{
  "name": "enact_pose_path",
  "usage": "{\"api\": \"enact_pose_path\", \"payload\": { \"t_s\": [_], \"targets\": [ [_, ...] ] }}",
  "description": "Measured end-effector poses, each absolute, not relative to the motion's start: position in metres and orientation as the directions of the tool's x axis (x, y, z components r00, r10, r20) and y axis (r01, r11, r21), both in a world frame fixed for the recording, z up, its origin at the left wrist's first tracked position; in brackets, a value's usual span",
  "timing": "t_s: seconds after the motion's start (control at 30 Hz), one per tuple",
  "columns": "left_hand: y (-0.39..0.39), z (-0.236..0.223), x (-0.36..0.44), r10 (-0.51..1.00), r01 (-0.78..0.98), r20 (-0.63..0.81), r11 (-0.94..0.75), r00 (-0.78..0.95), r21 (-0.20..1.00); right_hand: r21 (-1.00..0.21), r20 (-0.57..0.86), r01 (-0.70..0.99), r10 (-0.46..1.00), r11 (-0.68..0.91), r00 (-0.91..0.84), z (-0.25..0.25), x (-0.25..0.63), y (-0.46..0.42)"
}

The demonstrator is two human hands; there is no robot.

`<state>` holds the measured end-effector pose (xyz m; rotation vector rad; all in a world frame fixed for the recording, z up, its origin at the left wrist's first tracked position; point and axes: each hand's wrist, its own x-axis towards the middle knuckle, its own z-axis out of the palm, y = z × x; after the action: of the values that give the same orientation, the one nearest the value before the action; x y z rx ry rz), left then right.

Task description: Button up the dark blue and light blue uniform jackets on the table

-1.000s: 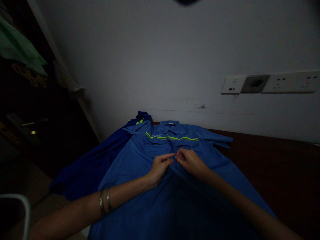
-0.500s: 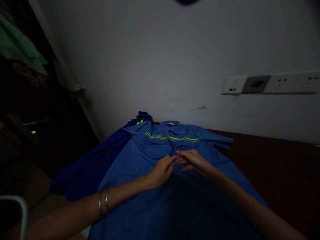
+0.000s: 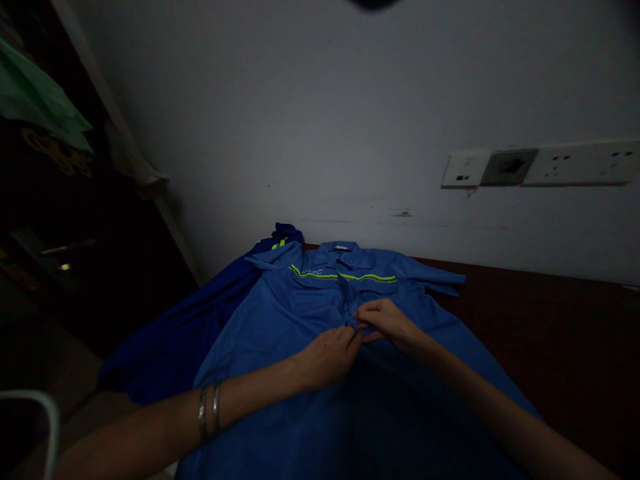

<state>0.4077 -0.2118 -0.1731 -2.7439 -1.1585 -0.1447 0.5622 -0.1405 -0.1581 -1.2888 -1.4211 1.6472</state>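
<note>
A blue short-sleeved work shirt (image 3: 285, 320) lies spread front up, its collar toward the wall and a yellow-green stripe across the chest. My left hand (image 3: 333, 357), with two silver bangles on the wrist, is closed on the shirt's front edge near the middle. Close beside it, my right hand (image 3: 385, 323) pinches the same front placket, fingertips almost meeting those of the left. A small fold of cloth stands up between the fingers. Whether a button is among them is hidden.
A darker blue garment (image 3: 200, 320) with yellow-green stripes lies to the left. The dark brown tabletop (image 3: 525, 320) shows at right. Sockets and switches (image 3: 510, 167) sit on the white wall (image 3: 300, 120). A dark door with a handle (image 3: 67, 247) stands at left, green cloth (image 3: 40, 93) hanging there.
My left hand has moved slightly right and down. The fingers of my right hand have drawn together on the placket, and the cloth between the hands is now bunched up.
</note>
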Motion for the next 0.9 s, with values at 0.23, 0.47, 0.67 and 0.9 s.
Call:
{"api": "enact_pose_path", "payload": {
  "t_s": [0.23,0.47,0.67,0.9],
  "targets": [
    [-0.199,-0.162,0.390,0.730,0.630,0.451,-0.678,0.514,0.379,-0.966,-0.257,0.107,0.909,-0.234,-0.328,-0.159,0.565,-0.138],
    [-0.175,-0.162,0.391,0.876,0.556,0.420,-0.476,0.235,0.682,-0.970,-0.239,0.129,0.916,-0.208,-0.321,-0.153,0.562,-0.141],
    [-0.169,-0.167,0.396,0.919,0.559,0.340,-0.392,0.200,0.731,-0.976,-0.202,0.146,0.931,-0.164,-0.304,-0.156,0.560,-0.139],
    [-0.170,-0.167,0.399,0.916,0.593,0.351,-0.395,0.196,0.701,-0.981,-0.159,0.146,0.954,-0.125,-0.253,-0.159,0.558,-0.138]
  ]
}}
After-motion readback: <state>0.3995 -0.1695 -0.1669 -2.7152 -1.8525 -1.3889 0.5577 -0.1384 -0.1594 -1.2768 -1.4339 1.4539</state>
